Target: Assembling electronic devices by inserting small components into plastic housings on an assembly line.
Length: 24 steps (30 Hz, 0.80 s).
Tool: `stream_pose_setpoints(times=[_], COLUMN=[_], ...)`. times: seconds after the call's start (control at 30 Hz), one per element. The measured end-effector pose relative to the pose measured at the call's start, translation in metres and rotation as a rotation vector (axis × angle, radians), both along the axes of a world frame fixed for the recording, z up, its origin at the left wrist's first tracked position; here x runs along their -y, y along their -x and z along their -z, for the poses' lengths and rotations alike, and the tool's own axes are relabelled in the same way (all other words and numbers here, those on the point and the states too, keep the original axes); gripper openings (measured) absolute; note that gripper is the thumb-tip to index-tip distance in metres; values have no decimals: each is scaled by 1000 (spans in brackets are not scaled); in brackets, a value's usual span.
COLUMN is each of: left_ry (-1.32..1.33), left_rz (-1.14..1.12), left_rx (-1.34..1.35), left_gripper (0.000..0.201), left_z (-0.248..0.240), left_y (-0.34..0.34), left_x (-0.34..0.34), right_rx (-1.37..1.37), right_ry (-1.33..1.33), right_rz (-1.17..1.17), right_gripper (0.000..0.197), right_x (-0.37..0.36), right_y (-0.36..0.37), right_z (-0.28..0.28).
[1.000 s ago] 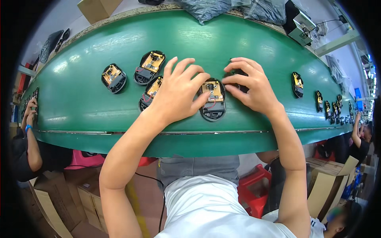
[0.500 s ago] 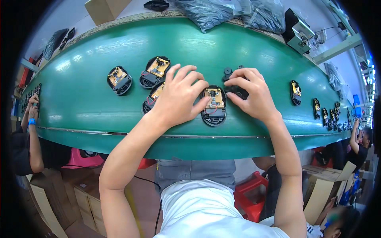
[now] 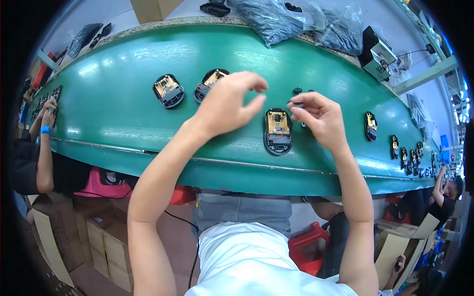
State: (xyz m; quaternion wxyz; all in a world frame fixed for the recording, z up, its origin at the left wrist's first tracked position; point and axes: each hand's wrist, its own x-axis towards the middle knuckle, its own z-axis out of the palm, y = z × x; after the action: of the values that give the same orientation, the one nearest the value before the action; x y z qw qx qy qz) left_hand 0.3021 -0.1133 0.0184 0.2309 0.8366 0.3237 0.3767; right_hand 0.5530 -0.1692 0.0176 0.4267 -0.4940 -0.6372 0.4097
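Note:
An opened computer mouse (image 3: pixel 278 143), with its tan circuit board and red wire bare, lies on the green belt in front of me. My left hand (image 3: pixel 229 106) hovers to its left, fingers curled and thumb apart, holding nothing. That hand partly covers another opened mouse (image 3: pixel 201 92). My right hand (image 3: pixel 321 118) is just right of the front mouse, with thumb and fingers pinched round a small black part (image 3: pixel 295 104) whose kind I cannot make out. Beyond those fingertips lies a small black wheel (image 3: pixel 297 91), and more dark pieces are half hidden under the hand.
One more opened mouse (image 3: pixel 168 91) sits farther left. To the right lie another opened mouse (image 3: pixel 371 126) and a row of several along the green belt (image 3: pixel 326 64). Plastic bags (image 3: pixel 276 24) and a metal device (image 3: pixel 381 56) stand along the far edge. Co-workers' hands (image 3: pixel 48 111) work at the far left.
My left hand has come off the front mouse and moved up and away. My right hand's fingers have drawn together into a pinch. The whole view has shifted a little.

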Motion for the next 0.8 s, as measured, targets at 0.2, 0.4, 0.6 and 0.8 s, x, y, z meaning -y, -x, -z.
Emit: stream_pose_setpoints(times=[0.2, 0.4, 0.6, 0.8], left_ry=[-139, -116, 82, 139], left_rz=[111, 78, 74, 37], left_rx=[-150, -138, 88, -7], left_gripper=[30, 27, 37, 37], left_z=[18, 29, 34, 33], left_y=[-23, -30, -40, -46], left_x=[10, 18, 19, 23], right_rx=[377, 452, 451, 583], right_ry=[-285, -365, -378, -435], right_rz=[41, -23, 0, 30], right_gripper=[32, 27, 27, 26], right_x=[7, 7, 6, 11], right_y=[7, 6, 9, 13], right_z=[-5, 4, 17, 13])
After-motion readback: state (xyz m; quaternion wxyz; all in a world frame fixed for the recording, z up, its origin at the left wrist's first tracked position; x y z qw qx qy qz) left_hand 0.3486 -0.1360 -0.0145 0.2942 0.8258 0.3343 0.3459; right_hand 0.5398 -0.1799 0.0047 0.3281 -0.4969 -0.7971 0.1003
